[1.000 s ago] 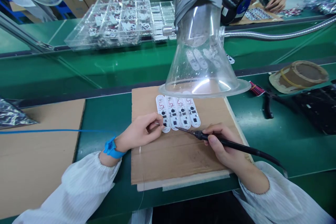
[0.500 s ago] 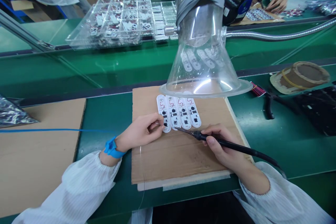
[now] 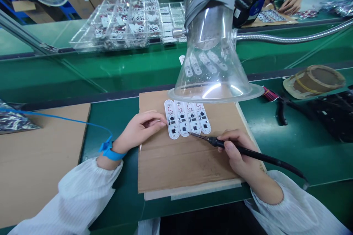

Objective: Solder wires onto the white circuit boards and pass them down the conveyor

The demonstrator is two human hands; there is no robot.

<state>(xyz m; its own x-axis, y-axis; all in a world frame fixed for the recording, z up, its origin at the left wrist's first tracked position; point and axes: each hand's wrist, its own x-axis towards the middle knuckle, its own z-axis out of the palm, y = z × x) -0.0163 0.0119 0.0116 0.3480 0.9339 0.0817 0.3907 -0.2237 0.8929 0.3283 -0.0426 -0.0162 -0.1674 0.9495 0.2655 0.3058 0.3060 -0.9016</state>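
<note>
Several white, round-ended circuit boards (image 3: pixel 184 129) lie side by side on a cardboard sheet (image 3: pixel 190 165), with small black parts and thin red wires on them. My left hand (image 3: pixel 142 130), a blue strap (image 3: pixel 114 152) on its wrist, is just left of the row. Its thumb and fingers pinch a thin solder wire (image 3: pixel 159 120). To the right of the boards, my right hand (image 3: pixel 241 154) grips a black soldering iron (image 3: pixel 256 156) like a pen. The iron's tip points left, at the lower ends of the middle boards; whether it touches one I cannot tell.
A clear fume hood (image 3: pixel 215 77) hangs over the boards' far ends. Cutters (image 3: pixel 281 112), red wires (image 3: pixel 269 94) and a brown round container (image 3: pixel 317 80) are at right. Compartment trays (image 3: pixel 127 22) stand at the back. A co-worker's hands (image 3: pixel 291 3) are at upper right.
My left hand has drawn back to the left, away from the boards, with the solder wire. The iron has shifted slightly right. A person's hand and sleeve have appeared at upper left.
</note>
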